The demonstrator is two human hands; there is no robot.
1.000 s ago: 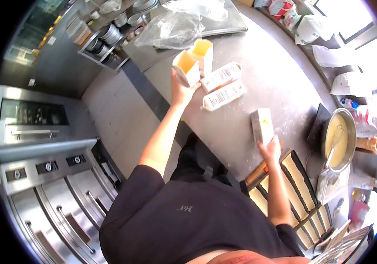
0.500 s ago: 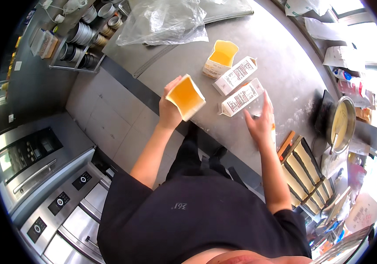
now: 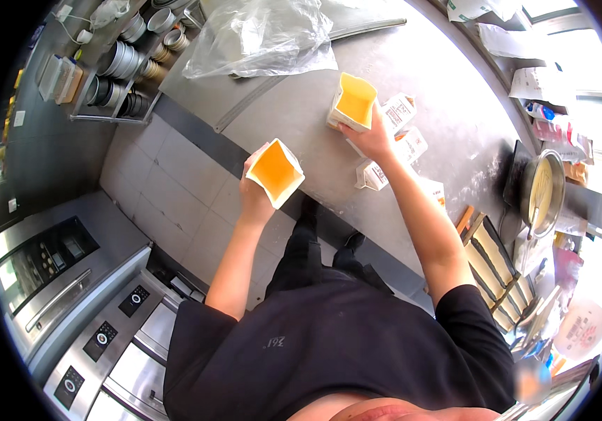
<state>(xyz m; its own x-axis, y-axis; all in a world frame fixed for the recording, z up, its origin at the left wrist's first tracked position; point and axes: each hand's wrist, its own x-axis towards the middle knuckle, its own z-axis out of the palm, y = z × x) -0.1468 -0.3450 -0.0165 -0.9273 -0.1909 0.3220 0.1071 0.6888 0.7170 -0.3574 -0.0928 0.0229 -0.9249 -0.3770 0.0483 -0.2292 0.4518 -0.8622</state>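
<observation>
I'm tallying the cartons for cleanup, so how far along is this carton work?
Done: the cream pot already holds pale liquid. In hand: left hand holds one cut-open carton; right hand grips another on the counter. Left: closed cartons still lie there.

Your one view comes from the head camera, looking steeply down over your own chest. It sits close above both forearms: your left hand (image 3: 255, 193) shows near the middle, your right hand (image 3: 371, 137) beyond it over the steel counter (image 3: 448, 119). Straight edges bend toward the rim.
</observation>
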